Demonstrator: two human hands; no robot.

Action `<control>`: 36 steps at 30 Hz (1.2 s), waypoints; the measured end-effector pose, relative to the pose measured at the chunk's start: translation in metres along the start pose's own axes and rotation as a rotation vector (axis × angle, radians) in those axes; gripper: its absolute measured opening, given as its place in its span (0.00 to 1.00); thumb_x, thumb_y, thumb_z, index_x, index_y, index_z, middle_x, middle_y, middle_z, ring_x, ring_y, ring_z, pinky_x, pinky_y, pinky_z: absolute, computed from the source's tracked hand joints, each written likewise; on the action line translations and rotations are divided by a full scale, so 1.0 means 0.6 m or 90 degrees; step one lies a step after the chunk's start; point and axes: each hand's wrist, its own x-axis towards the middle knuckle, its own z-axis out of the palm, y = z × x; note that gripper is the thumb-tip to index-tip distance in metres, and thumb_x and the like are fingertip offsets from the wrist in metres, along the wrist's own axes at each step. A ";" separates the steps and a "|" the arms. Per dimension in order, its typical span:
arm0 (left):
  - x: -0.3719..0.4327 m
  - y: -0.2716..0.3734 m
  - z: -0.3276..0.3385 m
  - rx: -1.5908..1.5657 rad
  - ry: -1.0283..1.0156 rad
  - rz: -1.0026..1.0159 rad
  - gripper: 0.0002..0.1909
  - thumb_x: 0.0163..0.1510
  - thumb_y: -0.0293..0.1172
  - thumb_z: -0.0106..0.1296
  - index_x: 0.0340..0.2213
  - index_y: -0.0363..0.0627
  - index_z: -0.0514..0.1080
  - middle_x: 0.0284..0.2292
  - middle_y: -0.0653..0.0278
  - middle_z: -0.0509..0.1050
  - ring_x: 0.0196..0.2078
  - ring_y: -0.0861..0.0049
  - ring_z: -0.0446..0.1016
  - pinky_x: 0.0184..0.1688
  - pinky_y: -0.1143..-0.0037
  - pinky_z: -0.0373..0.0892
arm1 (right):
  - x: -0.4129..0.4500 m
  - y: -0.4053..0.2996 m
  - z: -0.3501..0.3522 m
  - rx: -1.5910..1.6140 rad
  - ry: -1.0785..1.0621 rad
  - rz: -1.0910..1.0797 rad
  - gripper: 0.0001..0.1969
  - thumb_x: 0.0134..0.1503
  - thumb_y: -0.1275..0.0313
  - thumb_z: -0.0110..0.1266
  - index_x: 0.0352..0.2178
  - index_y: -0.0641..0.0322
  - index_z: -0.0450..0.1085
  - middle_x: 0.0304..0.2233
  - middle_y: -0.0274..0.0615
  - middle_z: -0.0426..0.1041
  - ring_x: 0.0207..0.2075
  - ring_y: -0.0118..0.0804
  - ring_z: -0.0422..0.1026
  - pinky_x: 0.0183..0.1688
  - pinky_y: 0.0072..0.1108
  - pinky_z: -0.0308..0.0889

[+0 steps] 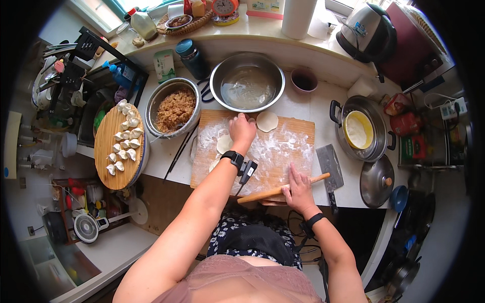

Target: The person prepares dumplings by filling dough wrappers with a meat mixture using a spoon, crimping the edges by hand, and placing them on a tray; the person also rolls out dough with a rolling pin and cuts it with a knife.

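My left hand (pixel 242 130) is at the far edge of a floured wooden board (pixel 303 130), near the rim of a steel bowl of cloudy liquid (pixel 248 89); its fingertips are partly hidden, so I cannot tell what they hold. A round dough wrapper (pixel 267 121) lies just right of it, and another wrapper (pixel 224 144) lies to its left, partly behind my forearm. My right hand (pixel 299 187) rests on a wooden rolling pin (pixel 261 195) at the board's near edge, fingers extended. A pot of brown filling (pixel 176 110) stands left of the board.
Shaped dumplings (pixel 124 144) sit on a round bamboo board (pixel 110 136) at left. Dark chopsticks (pixel 180 153) lie beside the board. A cleaver (pixel 329 163) lies right of it, near a steel pot (pixel 346 149) holding a yellow bowl of flour (pixel 358 129) and a lid (pixel 376 181).
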 end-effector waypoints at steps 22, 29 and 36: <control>-0.182 0.028 -0.008 -0.041 -0.396 0.178 0.11 0.47 0.34 0.51 0.28 0.40 0.76 0.27 0.47 0.76 0.33 0.51 0.74 0.37 0.61 0.69 | 0.156 0.007 0.024 -0.134 0.118 0.010 0.30 0.53 0.63 0.47 0.55 0.71 0.58 0.61 0.61 0.51 0.65 0.55 0.47 0.65 0.45 0.41; -0.212 -0.027 -0.010 -0.121 -0.320 0.153 0.11 0.47 0.36 0.53 0.26 0.41 0.77 0.26 0.50 0.76 0.33 0.52 0.75 0.37 0.62 0.70 | 0.069 -0.007 0.025 -0.060 0.033 -0.066 0.31 0.53 0.64 0.47 0.56 0.72 0.56 0.61 0.61 0.51 0.64 0.56 0.48 0.65 0.43 0.41; -0.181 -0.003 -0.021 -0.058 -0.348 0.080 0.11 0.49 0.38 0.53 0.30 0.47 0.78 0.30 0.52 0.77 0.35 0.56 0.76 0.37 0.63 0.72 | 0.119 0.003 0.033 -0.110 0.076 -0.039 0.32 0.54 0.62 0.47 0.57 0.72 0.55 0.62 0.60 0.50 0.65 0.55 0.47 0.65 0.42 0.42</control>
